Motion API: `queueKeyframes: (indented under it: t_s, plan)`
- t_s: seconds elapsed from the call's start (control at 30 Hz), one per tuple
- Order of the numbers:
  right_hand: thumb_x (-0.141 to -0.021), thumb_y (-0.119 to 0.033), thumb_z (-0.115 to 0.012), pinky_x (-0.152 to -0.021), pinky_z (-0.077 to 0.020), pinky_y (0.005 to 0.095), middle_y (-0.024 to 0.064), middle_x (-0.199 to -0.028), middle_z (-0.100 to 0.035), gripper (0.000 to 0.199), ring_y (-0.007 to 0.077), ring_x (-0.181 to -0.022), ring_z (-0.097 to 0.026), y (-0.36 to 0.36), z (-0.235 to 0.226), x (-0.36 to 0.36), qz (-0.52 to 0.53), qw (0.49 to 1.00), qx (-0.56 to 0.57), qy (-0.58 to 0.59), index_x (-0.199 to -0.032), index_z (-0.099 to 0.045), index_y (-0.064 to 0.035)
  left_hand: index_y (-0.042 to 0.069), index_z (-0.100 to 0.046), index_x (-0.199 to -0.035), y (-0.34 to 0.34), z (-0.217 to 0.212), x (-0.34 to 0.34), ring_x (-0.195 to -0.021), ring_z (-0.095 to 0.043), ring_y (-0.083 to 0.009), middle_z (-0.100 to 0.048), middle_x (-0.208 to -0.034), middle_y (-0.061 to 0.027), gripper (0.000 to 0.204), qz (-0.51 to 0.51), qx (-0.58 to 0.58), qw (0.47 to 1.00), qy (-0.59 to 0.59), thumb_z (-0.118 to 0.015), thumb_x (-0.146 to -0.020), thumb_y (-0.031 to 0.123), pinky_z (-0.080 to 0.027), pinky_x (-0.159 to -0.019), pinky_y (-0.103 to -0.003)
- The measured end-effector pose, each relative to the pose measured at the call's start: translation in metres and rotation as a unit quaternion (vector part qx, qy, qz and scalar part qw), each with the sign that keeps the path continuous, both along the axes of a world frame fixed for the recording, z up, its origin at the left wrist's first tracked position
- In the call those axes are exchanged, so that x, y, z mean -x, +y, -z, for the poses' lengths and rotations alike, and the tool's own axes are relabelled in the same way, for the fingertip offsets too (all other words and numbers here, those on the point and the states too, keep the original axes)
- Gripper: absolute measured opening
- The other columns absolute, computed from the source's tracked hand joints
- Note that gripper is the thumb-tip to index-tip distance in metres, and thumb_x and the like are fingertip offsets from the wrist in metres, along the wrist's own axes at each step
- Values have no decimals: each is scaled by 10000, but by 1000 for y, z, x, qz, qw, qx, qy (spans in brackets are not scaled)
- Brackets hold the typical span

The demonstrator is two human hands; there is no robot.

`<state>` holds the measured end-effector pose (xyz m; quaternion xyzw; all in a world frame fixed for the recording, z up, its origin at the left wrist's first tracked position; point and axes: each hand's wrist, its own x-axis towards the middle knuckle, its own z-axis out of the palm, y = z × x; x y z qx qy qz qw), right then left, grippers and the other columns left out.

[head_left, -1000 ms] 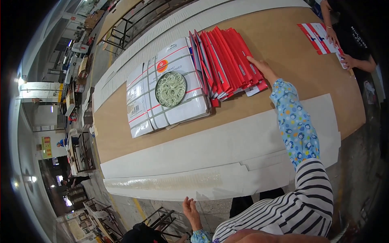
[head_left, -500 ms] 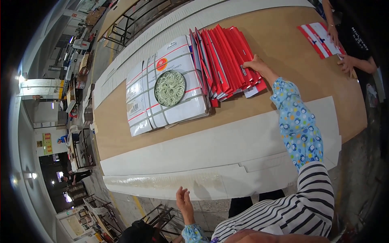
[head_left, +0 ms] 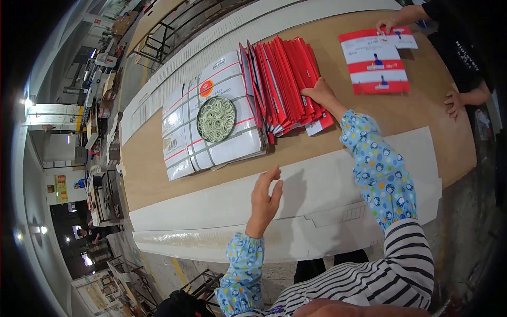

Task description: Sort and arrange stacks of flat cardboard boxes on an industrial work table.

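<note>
With the right hand (head_left: pixel 320 96) half curled, touching the right end of a fanned row of red bags (head_left: pixel 282 79), far of the middle on the brown worktop (head_left: pixel 422 108); whether gripping or merely pressing, impossible to tell. With the left hand (head_left: pixel 265 198) raised above the pale cardboard (head_left: pixel 343 171) along the near side, thumb apart, fingers loosely bent, grasping nothing. Lying just left of the red bags: a strapped stack of flat white sacks (head_left: pixel 235 149), topped by a round dish of pale rubber bands (head_left: pixel 216 119). Held on the far right in a co-worker's hand (head_left: pixel 387 25): a red-and-white bag (head_left: pixel 372 52).
</note>
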<state>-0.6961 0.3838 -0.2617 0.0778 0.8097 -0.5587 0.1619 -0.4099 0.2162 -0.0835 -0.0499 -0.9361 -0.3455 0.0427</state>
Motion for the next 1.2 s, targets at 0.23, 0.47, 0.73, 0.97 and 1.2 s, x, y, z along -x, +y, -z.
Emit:
queueKeyframes:
  t_s: [0.23,0.47,0.73,0.97,1.2]
  plan:
    - [-626,-412,-736,-977,-435,430,303,-1236,-498,897,399,-1140,-526,22,-6,5,5,998,-58,-6,-1260,-363,102,32,-523,-1243,34,9,21,-896,-622,-252,-627,-1001,-144,392,15,-10,1000,-7,-596,-857,31,-499,-781,-345]
    - [-656,-507,-752,-957,-439,373,279,-1224,-523,1026,350,-1121,-548,17,32,20,20,998,48,33,-1298,-302,154,35,-515,-1247,20,54,54,-943,-598,-288,-610,-1038,-157,423,11,1,1000,-14,-620,-838,62,-482,-809,-371]
    - [-819,-286,-661,-858,-490,379,218,-1072,-636,516,273,-990,-626,-8,100,46,15,995,46,82,-1213,-532,20,51,-487,-1262,-4,98,153,-1195,-417,-345,-468,-1287,-145,563,108,260,947,154,-690,-742,131,-329,-986,-433]
    - [-838,-288,-596,-865,-446,486,234,-920,-588,351,408,-924,-562,-88,28,15,42,938,-163,302,-997,-554,23,-84,-311,-1330,-103,106,195,-1210,-373,-456,-373,-1310,-314,771,-145,105,978,107,-731,-735,169,-322,-1028,-471]
    - [-842,-353,-613,-879,-437,491,235,-1034,-580,488,392,-1005,-544,-179,-34,-32,-43,949,-170,261,-1077,-531,67,-126,-356,-1290,-157,109,183,-1155,-462,-397,-459,-1238,-301,728,-144,-123,982,16,-724,-742,179,-363,-1002,-417]
